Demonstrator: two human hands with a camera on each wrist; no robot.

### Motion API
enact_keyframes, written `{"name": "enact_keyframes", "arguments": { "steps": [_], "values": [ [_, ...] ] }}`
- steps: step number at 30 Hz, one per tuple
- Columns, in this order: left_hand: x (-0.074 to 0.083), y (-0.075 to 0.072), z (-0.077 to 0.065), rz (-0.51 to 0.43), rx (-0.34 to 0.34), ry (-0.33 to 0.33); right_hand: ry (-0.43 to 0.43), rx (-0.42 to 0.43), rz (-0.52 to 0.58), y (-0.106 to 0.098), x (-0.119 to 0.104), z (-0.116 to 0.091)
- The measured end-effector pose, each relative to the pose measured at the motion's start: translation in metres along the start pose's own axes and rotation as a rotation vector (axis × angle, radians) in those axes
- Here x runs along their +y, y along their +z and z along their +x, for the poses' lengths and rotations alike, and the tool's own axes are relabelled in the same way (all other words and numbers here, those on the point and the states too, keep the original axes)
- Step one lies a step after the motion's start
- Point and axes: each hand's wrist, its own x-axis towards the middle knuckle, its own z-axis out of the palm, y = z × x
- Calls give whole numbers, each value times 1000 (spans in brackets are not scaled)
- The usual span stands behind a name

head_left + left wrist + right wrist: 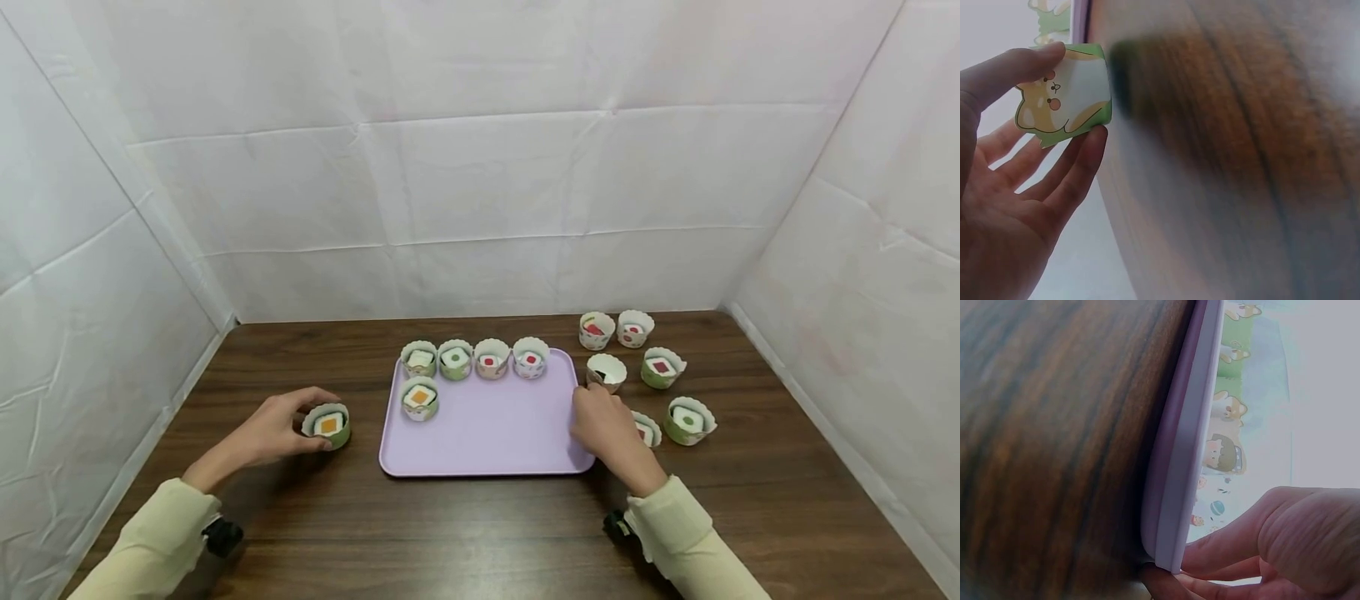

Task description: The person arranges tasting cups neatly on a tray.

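On the left of the table my left hand [276, 427] grips a green paper baking cup [328, 426], thumb on one side and fingers on the other. Inside it sits a white block with an orange square. Seen from the left wrist, the cup [1066, 94] carries a printed dog face. My right hand [613, 423] is at the right edge of a lilac tray [495, 437]. In the right wrist view its thumb and fingers pinch the rim of the tray [1188, 462]. Several filled paper cups [455, 360] line the tray's back, with one orange-topped cup [419, 399] in front at left.
Right of the tray stand several more paper cups, among them a green one [663, 368], another green one [689, 421], and one [645, 429] partly hidden by my right hand. White sheeting [480, 183] encloses the wooden table [465, 533] at the back and sides.
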Motion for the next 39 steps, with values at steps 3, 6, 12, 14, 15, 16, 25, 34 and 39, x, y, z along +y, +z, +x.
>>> {"name": "enact_keyframes", "arguments": {
  "steps": [3, 6, 12, 14, 15, 16, 25, 34, 39],
  "values": [
    [3, -4, 4, 0, 18, 17, -2, -2, 2, 0, 0, 1],
    [9, -7, 11, -9, 40, 44, 0, -6, 1, 0, 0, 2],
    [28, -8, 37, -61, 66, 91, -2, 0, 3, 0, 1, 1],
    [37, -7, 47, -78, 61, 105, -8, 8, 5, 0, 1, 1],
    [42, -6, 52, -91, 55, 103, -8, 7, 6, 0, 1, 1],
    [46, -5, 56, -95, 50, 102, -8, 9, 5, 0, 1, 1],
    [84, 16, 94, -128, 53, 201, -11, 9, -3, 2, 3, 2],
    [107, 53, 124, -6, 37, 201, -18, 35, 1, 1, 4, 1],
    [111, 67, 130, 146, 22, 195, -29, 91, 13, -3, 1, -3]
  ]
}}
